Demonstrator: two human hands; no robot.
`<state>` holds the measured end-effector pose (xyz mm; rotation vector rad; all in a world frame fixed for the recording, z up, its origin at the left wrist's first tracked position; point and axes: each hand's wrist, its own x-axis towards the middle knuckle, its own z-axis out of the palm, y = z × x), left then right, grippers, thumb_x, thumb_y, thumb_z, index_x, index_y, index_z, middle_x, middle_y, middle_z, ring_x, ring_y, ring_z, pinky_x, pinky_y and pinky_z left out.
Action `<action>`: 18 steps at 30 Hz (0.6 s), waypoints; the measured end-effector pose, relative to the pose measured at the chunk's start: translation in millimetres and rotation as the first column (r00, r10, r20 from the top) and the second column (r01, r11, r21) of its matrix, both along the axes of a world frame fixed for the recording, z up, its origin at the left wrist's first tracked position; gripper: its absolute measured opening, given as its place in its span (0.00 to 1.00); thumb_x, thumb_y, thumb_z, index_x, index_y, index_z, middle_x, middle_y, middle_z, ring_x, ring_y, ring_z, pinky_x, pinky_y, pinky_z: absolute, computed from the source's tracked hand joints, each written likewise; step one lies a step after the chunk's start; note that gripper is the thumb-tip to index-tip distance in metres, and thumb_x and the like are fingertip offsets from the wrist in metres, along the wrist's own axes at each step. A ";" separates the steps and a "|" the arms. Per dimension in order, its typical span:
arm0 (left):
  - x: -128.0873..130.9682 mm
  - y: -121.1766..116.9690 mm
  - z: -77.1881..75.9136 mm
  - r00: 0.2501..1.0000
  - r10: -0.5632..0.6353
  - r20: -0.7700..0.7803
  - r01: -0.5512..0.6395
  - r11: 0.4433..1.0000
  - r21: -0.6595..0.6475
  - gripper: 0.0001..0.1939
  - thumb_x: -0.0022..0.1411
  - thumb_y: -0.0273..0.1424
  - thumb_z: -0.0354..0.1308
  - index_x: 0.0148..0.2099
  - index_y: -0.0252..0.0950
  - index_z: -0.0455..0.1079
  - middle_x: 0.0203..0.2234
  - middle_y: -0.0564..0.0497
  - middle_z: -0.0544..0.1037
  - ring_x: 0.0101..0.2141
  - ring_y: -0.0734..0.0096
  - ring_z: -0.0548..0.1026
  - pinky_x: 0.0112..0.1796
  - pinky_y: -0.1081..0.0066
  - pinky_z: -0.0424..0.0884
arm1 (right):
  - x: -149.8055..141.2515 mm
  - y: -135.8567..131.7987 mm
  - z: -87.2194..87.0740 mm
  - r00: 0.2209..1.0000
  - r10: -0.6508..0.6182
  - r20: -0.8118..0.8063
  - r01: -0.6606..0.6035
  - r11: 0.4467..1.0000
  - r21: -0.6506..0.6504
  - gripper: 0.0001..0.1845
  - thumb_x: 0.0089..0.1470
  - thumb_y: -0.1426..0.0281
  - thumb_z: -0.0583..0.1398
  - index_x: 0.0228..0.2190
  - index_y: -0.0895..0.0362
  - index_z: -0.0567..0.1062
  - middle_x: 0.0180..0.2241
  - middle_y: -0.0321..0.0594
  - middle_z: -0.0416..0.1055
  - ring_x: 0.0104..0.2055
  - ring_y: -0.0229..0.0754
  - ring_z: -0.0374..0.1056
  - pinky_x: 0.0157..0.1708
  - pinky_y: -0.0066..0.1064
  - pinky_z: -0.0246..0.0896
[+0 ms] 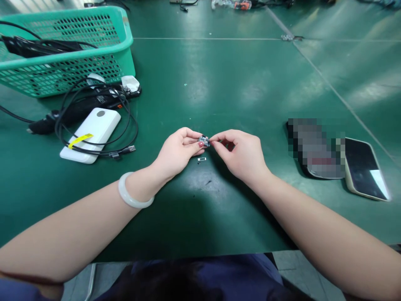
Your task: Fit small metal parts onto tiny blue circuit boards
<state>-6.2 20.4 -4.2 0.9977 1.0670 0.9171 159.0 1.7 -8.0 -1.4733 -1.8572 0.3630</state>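
Between the thumb and fingers of my left hand (178, 149) is a small circuit board (204, 141), dark with light marks on it. My right hand (240, 151) meets the board's right edge, thumb and forefinger pinched together there. Whether a tiny part sits in that pinch is hidden. Just below the board, a small white-framed piece (201, 159) lies on the green table, with dark specks near it.
At the left stand a green basket (125, 62) with black cables, a black corded tool (84, 102), and a white power bank (105, 125) under a coiled USB cable (133, 148). A phone (363, 167) and a blurred dark object (316, 146) lie at the right.
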 end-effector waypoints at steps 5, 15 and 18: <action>0.2 -2.1 0.4 1.000 -0.017 -0.021 0.017 1.000 0.017 0.11 0.52 0.26 0.67 0.36 0.32 0.68 0.30 0.49 0.80 0.31 0.75 0.78 0.41 0.68 0.74 | -3.2 -0.2 -0.4 0.997 -0.013 0.074 0.009 0.998 0.055 0.07 0.53 0.72 0.60 0.30 0.54 0.81 0.30 0.36 0.79 0.29 0.39 0.70 0.33 0.32 0.64; 1.0 -2.1 -1.9 1.000 -0.012 0.005 0.012 1.000 0.008 0.11 0.53 0.24 0.65 0.37 0.32 0.67 0.30 0.50 0.79 0.31 0.76 0.77 0.40 0.69 0.74 | -9.6 -6.0 1.9 0.990 -0.030 0.141 0.015 0.994 0.104 0.12 0.58 0.70 0.57 0.34 0.52 0.82 0.37 0.38 0.80 0.40 0.43 0.74 0.42 0.36 0.69; -0.7 -1.0 -1.8 0.996 -0.024 0.083 0.025 1.000 -0.007 0.15 0.54 0.24 0.65 0.44 0.33 0.68 0.31 0.51 0.79 0.32 0.77 0.78 0.42 0.70 0.74 | -8.1 -5.6 1.2 0.994 0.008 0.110 -0.021 0.993 0.118 0.13 0.58 0.71 0.57 0.36 0.53 0.82 0.38 0.38 0.80 0.41 0.43 0.75 0.43 0.35 0.70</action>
